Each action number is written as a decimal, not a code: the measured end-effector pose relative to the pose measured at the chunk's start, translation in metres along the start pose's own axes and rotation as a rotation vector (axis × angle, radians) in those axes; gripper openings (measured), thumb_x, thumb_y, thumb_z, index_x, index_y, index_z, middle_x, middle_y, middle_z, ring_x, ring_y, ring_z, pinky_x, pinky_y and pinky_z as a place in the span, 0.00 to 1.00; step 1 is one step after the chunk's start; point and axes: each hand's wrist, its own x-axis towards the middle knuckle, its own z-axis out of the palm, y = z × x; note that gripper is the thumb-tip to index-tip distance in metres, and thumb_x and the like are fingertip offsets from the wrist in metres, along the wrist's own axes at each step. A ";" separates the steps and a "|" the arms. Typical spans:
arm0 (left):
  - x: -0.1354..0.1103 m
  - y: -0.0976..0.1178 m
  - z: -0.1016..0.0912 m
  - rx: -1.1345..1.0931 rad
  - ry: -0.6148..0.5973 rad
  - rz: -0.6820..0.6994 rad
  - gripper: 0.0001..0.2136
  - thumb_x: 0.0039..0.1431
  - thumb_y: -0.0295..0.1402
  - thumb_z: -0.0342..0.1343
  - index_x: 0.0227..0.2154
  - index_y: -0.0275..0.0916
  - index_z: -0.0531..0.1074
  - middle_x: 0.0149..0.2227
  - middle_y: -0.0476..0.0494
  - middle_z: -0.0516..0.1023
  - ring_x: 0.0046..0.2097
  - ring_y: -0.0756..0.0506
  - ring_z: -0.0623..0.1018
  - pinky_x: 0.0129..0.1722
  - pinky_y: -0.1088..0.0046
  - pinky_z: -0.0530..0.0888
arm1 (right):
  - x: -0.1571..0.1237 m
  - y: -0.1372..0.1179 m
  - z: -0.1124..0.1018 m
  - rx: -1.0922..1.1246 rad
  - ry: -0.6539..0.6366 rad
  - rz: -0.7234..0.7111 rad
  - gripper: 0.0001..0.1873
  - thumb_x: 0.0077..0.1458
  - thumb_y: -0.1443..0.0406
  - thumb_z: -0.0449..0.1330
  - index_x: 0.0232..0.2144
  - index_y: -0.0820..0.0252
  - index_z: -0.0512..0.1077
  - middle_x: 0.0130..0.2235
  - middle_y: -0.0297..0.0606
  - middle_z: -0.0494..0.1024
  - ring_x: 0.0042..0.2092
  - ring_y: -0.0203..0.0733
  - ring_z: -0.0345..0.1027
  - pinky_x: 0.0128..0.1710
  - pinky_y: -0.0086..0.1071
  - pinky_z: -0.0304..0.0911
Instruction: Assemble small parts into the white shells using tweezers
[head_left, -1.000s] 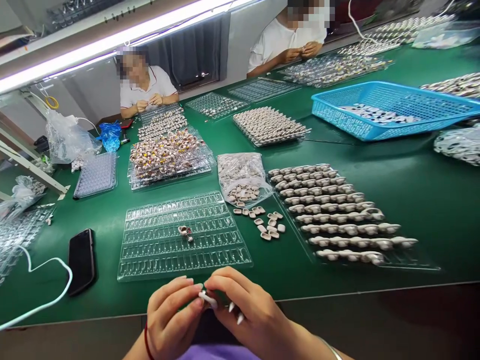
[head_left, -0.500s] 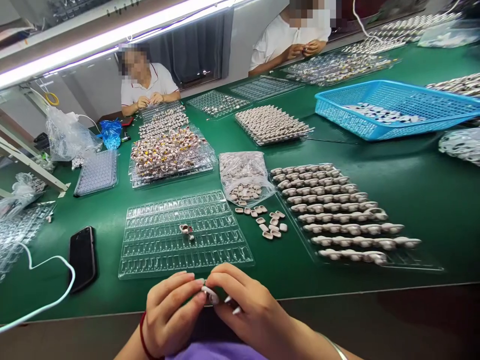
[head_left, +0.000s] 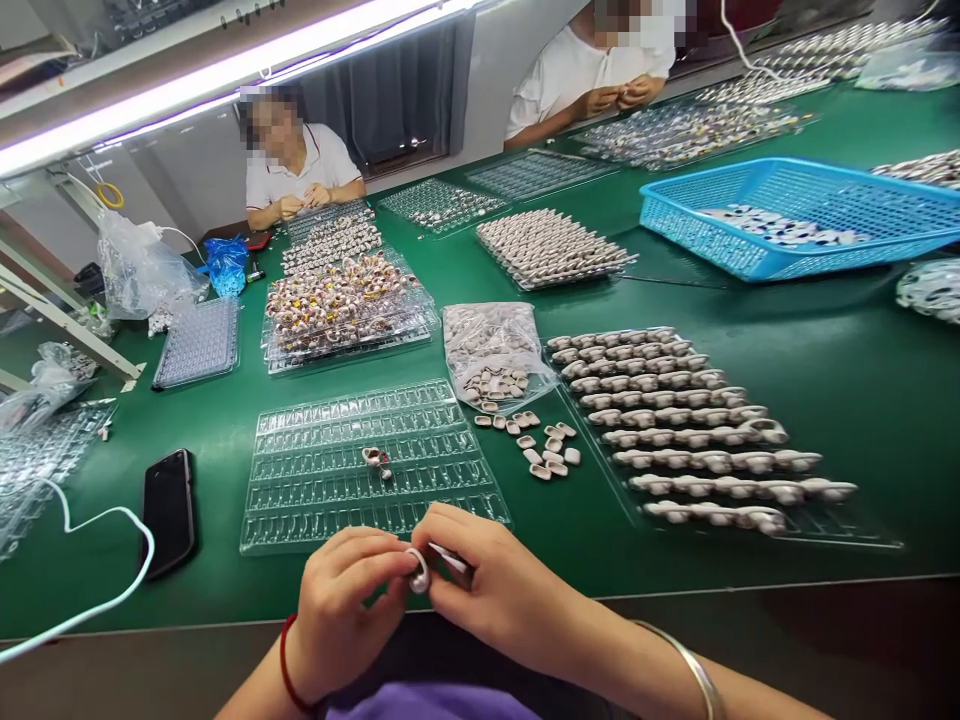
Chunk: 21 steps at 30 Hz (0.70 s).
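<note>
Just past the table's front edge, my left hand [head_left: 352, 590] pinches a small beige curved earphone piece [head_left: 418, 571] between thumb and fingertips. My right hand [head_left: 487, 580] is closed beside it, with its thumb and forefinger at the piece's right side. A pale, pointed tool that looks like tweezers [head_left: 450, 560] is tucked in the right hand's fingers, partly hidden. Beyond my hands lies a clear slotted tray [head_left: 300, 470]; a small part with red wire [head_left: 375, 458] rests on it.
Loose beige caps [head_left: 555, 450] lie before a plastic bag of caps [head_left: 491, 340]. Right of them is a tray of curved beige pieces [head_left: 690, 430]. A phone [head_left: 169, 510] and white cable [head_left: 112, 600] are left. A blue basket [head_left: 795, 262] stands at back right. Two people sit across.
The curved piece has turned more upright, showing its hooked shape. My right hand has shifted slightly up, and the pointed tool has swung upward. The view has moved slightly.
</note>
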 end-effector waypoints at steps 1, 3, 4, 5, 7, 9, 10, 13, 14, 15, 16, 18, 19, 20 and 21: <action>0.000 -0.001 -0.001 0.064 -0.003 0.067 0.13 0.55 0.18 0.58 0.42 0.36 0.74 0.37 0.41 0.83 0.40 0.45 0.81 0.41 0.69 0.80 | 0.001 0.000 -0.001 0.028 -0.009 0.030 0.08 0.47 0.77 0.54 0.25 0.60 0.65 0.27 0.30 0.65 0.28 0.34 0.57 0.28 0.27 0.53; 0.001 -0.001 -0.002 0.161 -0.017 0.158 0.13 0.56 0.18 0.58 0.44 0.34 0.73 0.38 0.38 0.83 0.41 0.44 0.81 0.42 0.67 0.80 | 0.004 0.000 -0.002 0.128 -0.039 0.097 0.06 0.48 0.74 0.55 0.24 0.60 0.65 0.25 0.29 0.63 0.26 0.33 0.54 0.26 0.28 0.51; 0.002 -0.001 -0.003 0.190 -0.023 0.180 0.12 0.57 0.19 0.58 0.44 0.33 0.73 0.38 0.37 0.83 0.41 0.43 0.81 0.42 0.66 0.81 | 0.005 0.000 -0.002 0.202 -0.061 0.133 0.05 0.48 0.72 0.55 0.24 0.60 0.64 0.23 0.28 0.61 0.26 0.33 0.53 0.26 0.28 0.50; 0.002 -0.001 -0.003 0.206 -0.025 0.191 0.12 0.57 0.19 0.57 0.44 0.33 0.73 0.38 0.37 0.83 0.41 0.43 0.81 0.42 0.66 0.81 | 0.006 0.000 -0.003 0.290 -0.085 0.170 0.04 0.48 0.70 0.56 0.24 0.60 0.64 0.23 0.27 0.60 0.25 0.33 0.51 0.25 0.28 0.49; 0.004 -0.002 -0.004 0.195 -0.022 0.184 0.11 0.58 0.20 0.57 0.43 0.34 0.73 0.37 0.38 0.83 0.40 0.44 0.82 0.42 0.67 0.81 | 0.008 0.000 -0.004 0.472 -0.128 0.241 0.04 0.47 0.67 0.58 0.24 0.60 0.64 0.22 0.26 0.61 0.25 0.32 0.51 0.25 0.27 0.49; 0.005 -0.003 -0.004 0.151 -0.008 0.154 0.10 0.59 0.21 0.57 0.43 0.35 0.73 0.37 0.40 0.84 0.41 0.44 0.82 0.43 0.68 0.81 | 0.011 0.000 -0.005 0.610 -0.150 0.326 0.06 0.44 0.66 0.60 0.24 0.61 0.66 0.22 0.27 0.64 0.24 0.31 0.51 0.24 0.27 0.48; 0.005 -0.004 -0.004 0.126 -0.002 0.139 0.10 0.59 0.21 0.57 0.43 0.36 0.74 0.37 0.40 0.84 0.42 0.45 0.82 0.43 0.68 0.81 | 0.012 0.000 -0.005 0.662 -0.154 0.376 0.06 0.43 0.65 0.61 0.24 0.61 0.66 0.22 0.27 0.65 0.23 0.30 0.51 0.23 0.27 0.47; 0.005 -0.007 -0.003 0.075 0.002 0.111 0.09 0.60 0.22 0.57 0.42 0.36 0.74 0.38 0.39 0.84 0.43 0.45 0.83 0.45 0.70 0.81 | 0.015 0.000 -0.005 0.807 -0.160 0.519 0.10 0.40 0.64 0.65 0.24 0.61 0.67 0.19 0.23 0.62 0.19 0.26 0.45 0.19 0.26 0.39; 0.005 -0.008 -0.003 0.071 0.000 0.113 0.09 0.60 0.22 0.57 0.42 0.35 0.74 0.38 0.39 0.84 0.43 0.45 0.83 0.45 0.70 0.81 | 0.015 0.000 -0.005 0.854 -0.161 0.551 0.11 0.39 0.64 0.66 0.23 0.61 0.67 0.18 0.22 0.61 0.18 0.25 0.43 0.18 0.26 0.37; 0.005 -0.009 -0.003 0.073 -0.003 0.120 0.09 0.60 0.22 0.57 0.43 0.35 0.74 0.38 0.39 0.84 0.43 0.45 0.83 0.45 0.69 0.81 | 0.016 0.001 -0.005 0.895 -0.163 0.574 0.12 0.38 0.64 0.67 0.23 0.61 0.67 0.18 0.22 0.61 0.17 0.24 0.43 0.18 0.26 0.36; 0.005 -0.010 -0.003 0.078 -0.008 0.137 0.09 0.60 0.22 0.56 0.43 0.35 0.74 0.38 0.38 0.84 0.43 0.44 0.83 0.46 0.69 0.81 | 0.016 0.001 -0.006 0.926 -0.166 0.593 0.12 0.37 0.65 0.68 0.23 0.62 0.68 0.18 0.22 0.61 0.17 0.24 0.43 0.18 0.26 0.35; 0.005 -0.011 -0.003 0.094 -0.023 0.179 0.11 0.61 0.21 0.55 0.45 0.35 0.74 0.40 0.38 0.84 0.44 0.44 0.83 0.46 0.68 0.81 | 0.017 0.002 -0.006 0.964 -0.167 0.629 0.13 0.35 0.65 0.69 0.22 0.62 0.68 0.17 0.22 0.61 0.17 0.23 0.43 0.18 0.27 0.34; 0.004 -0.012 -0.003 0.100 -0.029 0.195 0.12 0.61 0.21 0.55 0.46 0.35 0.73 0.40 0.37 0.84 0.44 0.43 0.83 0.46 0.67 0.81 | 0.017 0.002 -0.006 0.975 -0.167 0.647 0.13 0.34 0.66 0.69 0.22 0.62 0.69 0.17 0.22 0.62 0.17 0.23 0.43 0.18 0.27 0.33; 0.004 -0.012 -0.004 0.103 -0.033 0.205 0.12 0.61 0.21 0.54 0.47 0.34 0.73 0.41 0.37 0.84 0.45 0.43 0.83 0.46 0.67 0.81 | 0.017 0.003 -0.007 0.983 -0.167 0.662 0.13 0.33 0.66 0.69 0.22 0.62 0.69 0.17 0.22 0.62 0.17 0.23 0.42 0.18 0.27 0.33; 0.004 -0.012 -0.004 0.105 -0.035 0.206 0.12 0.62 0.21 0.54 0.48 0.34 0.73 0.41 0.36 0.84 0.45 0.43 0.83 0.46 0.66 0.81 | 0.017 0.003 -0.007 0.986 -0.167 0.675 0.14 0.32 0.65 0.70 0.22 0.63 0.69 0.17 0.22 0.62 0.17 0.23 0.42 0.18 0.27 0.32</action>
